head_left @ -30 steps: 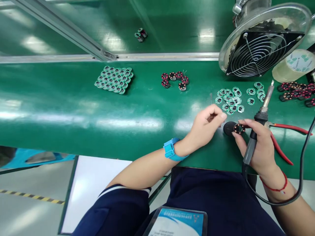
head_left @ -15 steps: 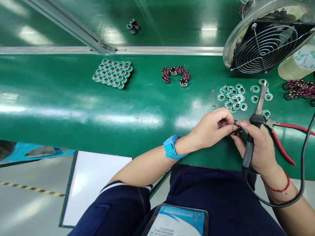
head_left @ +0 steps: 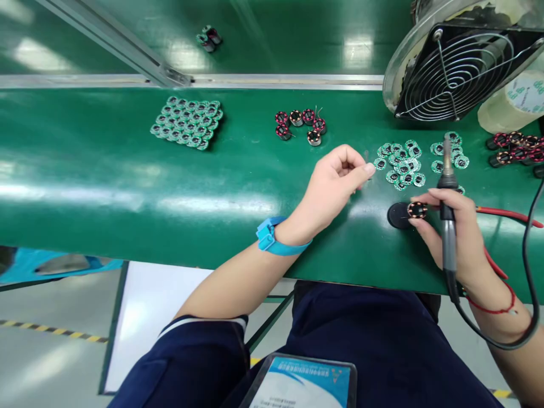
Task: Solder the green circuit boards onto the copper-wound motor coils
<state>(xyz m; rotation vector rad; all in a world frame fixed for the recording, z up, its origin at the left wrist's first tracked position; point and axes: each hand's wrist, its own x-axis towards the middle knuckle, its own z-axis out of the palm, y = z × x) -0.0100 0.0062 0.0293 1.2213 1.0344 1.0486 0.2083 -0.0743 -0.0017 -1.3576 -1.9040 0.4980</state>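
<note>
My right hand [head_left: 457, 235] grips a soldering iron [head_left: 447, 198] upright, tip pointing away, while its fingertips hold a small copper-wound coil ring [head_left: 417, 210] at the edge of a black round pad [head_left: 396, 216]. My left hand [head_left: 335, 184], with a blue wrist strap [head_left: 272, 241], is lifted above the green bench with fingers curled and thumb pinched to forefinger; whether anything thin is between them I cannot make out. It hovers just left of a cluster of small round green circuit boards [head_left: 402, 164].
A neat block of green boards [head_left: 186, 123] lies far left, several wound coils [head_left: 300, 126] in the middle, more coils [head_left: 516, 148] at the right edge. A caged fan [head_left: 457, 68], a tape roll [head_left: 512, 102] and red-handled cutters [head_left: 505, 214] sit to the right. A metal rail [head_left: 255, 81] crosses behind.
My left hand has pulled away from the coil ring, moving left and up. My right hand has set the ring beside the black pad and turned the iron more upright.
</note>
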